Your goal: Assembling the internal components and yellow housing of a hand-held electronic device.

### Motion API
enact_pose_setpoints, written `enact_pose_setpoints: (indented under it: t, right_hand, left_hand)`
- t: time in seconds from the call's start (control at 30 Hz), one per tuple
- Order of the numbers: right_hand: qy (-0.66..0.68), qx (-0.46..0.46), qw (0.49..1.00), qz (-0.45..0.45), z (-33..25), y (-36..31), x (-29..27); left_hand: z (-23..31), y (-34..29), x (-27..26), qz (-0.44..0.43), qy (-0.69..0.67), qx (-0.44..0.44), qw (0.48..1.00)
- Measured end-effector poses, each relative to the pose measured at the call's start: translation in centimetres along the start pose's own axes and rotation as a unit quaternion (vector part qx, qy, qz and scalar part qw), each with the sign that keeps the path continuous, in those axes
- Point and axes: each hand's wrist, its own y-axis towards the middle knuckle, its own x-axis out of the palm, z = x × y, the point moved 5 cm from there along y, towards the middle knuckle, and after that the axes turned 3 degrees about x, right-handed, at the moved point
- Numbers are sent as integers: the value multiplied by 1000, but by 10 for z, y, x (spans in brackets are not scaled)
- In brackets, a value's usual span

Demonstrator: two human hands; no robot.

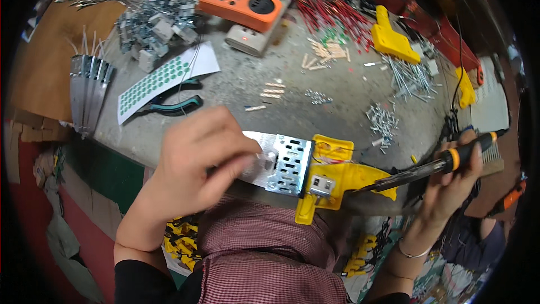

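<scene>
In front of me at the table's near edge lies a yellow plastic gun-shaped housing half point(346, 177), its inside facing up with wires and a small metal part showing. A slotted metal cover point(289, 166) and a flat silvery plate point(259, 135) extend from its left side. Over the plate is my left hand point(199, 160), slightly blurred, thumb and forefinger pinched together; whatever lies between them is hidden. My right hand point(453, 183) grips what looks like a soldering iron point(424, 170) by its black-and-orange handle. Its tip points left, over the housing.
Pliers point(174, 106) and a sheet of green stickers point(169, 81) lie left, beside metal plates point(90, 90). Behind stand an orange meter point(239, 4) and metal parts point(160, 19). Red-wired parts point(337, 17), screws point(382, 124) and a yellow housing point(394, 42) sit right. A cable point(461, 50) hangs there.
</scene>
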Motion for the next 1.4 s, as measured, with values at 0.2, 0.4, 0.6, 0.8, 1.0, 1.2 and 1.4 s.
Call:
enact_pose_setpoints:
  t: [0.2,0.4,0.6,0.8,1.0,1.2,1.4]
  right_hand:
    - [-44,29,997,62,28,-23,-2]
    - [-107,21,994,27,30,-26,18]
    - [-135,11,991,13,26,-29,22]
    - [-137,11,990,8,28,-28,23]
    - [-135,4,991,-13,25,-29,26]
    - [-137,4,991,-6,25,-29,26]
    - [-148,2,989,-6,24,-29,28]
  left_hand:
    - [25,8,33,-4,-10,95,995]
    - [20,6,40,1,-41,95,995]
    - [18,7,45,-12,-39,96,994]
    - [17,8,47,-24,-35,96,994]
    - [16,8,50,-23,-38,101,994]
    - [17,9,52,-27,-46,101,993]
    - [17,11,53,-25,-50,104,993]
